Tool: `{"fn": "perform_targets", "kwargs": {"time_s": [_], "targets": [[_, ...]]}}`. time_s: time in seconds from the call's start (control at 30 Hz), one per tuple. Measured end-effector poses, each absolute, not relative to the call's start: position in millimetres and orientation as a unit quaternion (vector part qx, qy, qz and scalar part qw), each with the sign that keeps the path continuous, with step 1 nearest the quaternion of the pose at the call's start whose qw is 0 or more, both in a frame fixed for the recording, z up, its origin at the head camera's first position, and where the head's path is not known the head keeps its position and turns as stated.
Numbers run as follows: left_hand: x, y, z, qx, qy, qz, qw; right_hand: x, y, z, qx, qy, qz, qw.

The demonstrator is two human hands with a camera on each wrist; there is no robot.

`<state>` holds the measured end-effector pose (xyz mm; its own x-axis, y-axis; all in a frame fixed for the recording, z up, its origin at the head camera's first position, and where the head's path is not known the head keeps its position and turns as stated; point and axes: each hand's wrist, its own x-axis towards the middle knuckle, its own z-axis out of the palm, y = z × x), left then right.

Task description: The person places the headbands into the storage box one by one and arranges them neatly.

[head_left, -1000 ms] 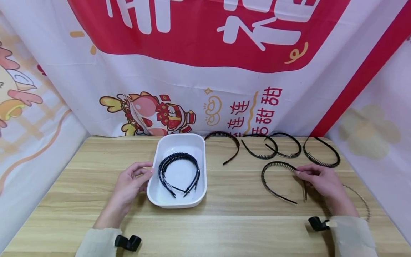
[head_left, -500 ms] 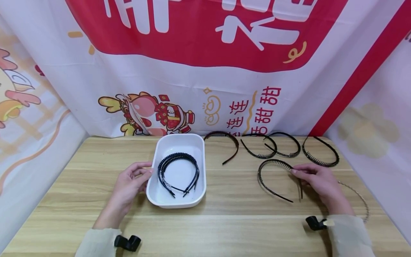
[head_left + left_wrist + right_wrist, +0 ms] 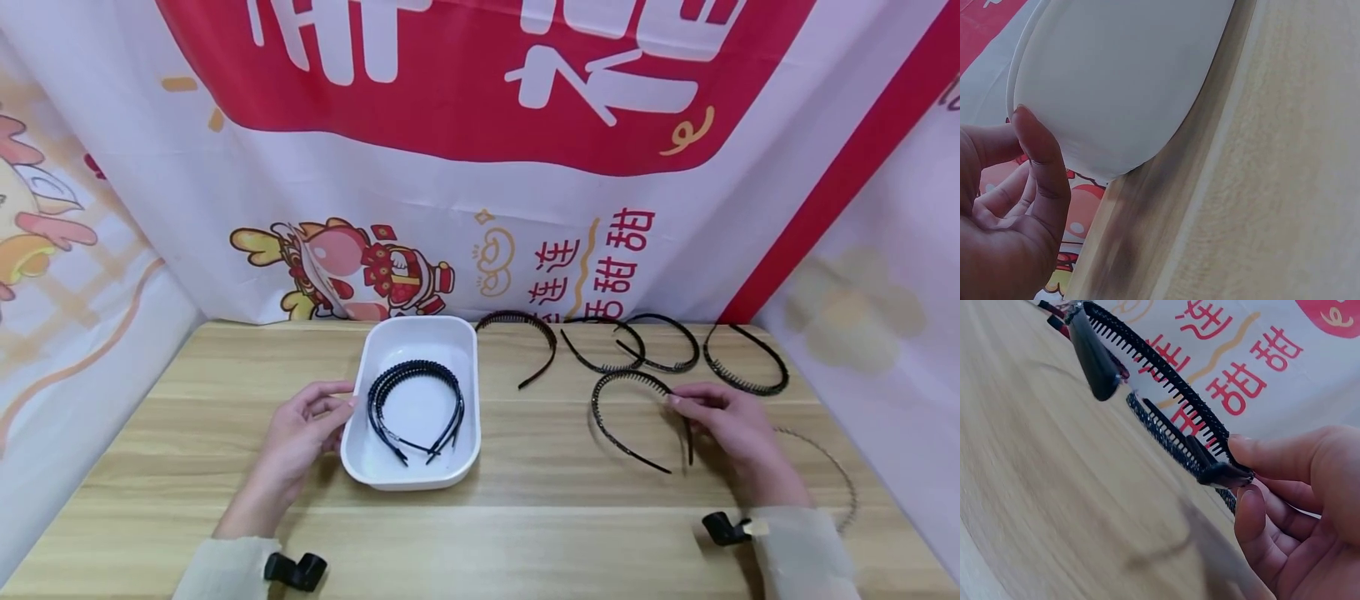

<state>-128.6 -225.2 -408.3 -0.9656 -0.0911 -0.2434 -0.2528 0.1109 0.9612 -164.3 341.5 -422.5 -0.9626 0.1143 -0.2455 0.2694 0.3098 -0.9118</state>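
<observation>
The right hand pinched a black toothed headband at its right side, a stretch of desk separating it from the white tray to its left. The left hand gripped the tray's left rim; dark headbands lay inside. Beyond the held headband, four other headbands lined the desk's back edge, near the hanging cloth.

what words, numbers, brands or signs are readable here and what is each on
"连连": red, on the back cloth
"甜甜": red, same cloth; lower characters cut off, not surely readable
Big white characters: same cloth, cut off, not fully readable
Dark lettering on the right cloth: cut off, unreadable
Held headband, box: no text seen
</observation>
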Motion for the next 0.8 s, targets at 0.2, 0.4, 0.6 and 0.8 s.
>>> {"fn": "perform_targets", "kwargs": {"time_s": [0.2,0.4,0.6,0.8], "targets": [[-128,-225,-407,-0.116,0.746,0.653,0.06,-164,336,-416,0.1,0.831,-0.545,0.055],[-128,-226,-407,-0.116,0.745,0.655,0.06,-162,330,-405,0.083,0.857,-0.508,0.029],[-128,-225,-408,-0.114,0.742,0.659,0.058,-159,322,-392,0.08,0.852,-0.518,0.003],[-128,-225,-408,-0.117,0.741,0.659,0.056,-156,315,-380,0.093,0.837,-0.538,-0.009]]}}
